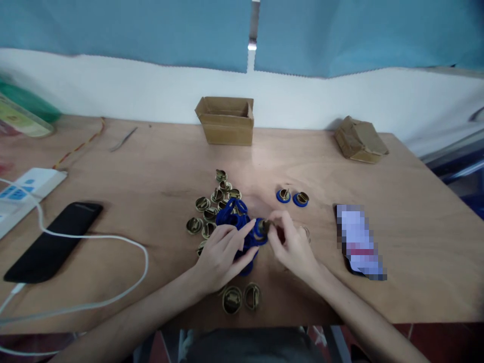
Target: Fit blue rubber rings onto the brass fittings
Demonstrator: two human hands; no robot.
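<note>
My left hand (221, 252) and my right hand (293, 244) meet at the middle of a wooden table (151, 171). Together they pinch a small brass part with a blue ring (262, 229) around it. The left fingers rest over a heap of blue rings (232, 214). A cluster of several loose brass parts (212, 201) lies just behind and left of the left hand. Two brass parts fitted with blue rings (292, 197) sit apart, behind the right hand. Two more brass parts (242, 297) lie close to my wrists.
An open cardboard box (226, 120) stands at the back centre, a crumpled brown package (360, 139) at the back right. A phone (359, 242) lies right of my hands. At left are a black phone (55, 241), a white cable (113, 242), a power strip (26, 189) and tweezers (123, 139).
</note>
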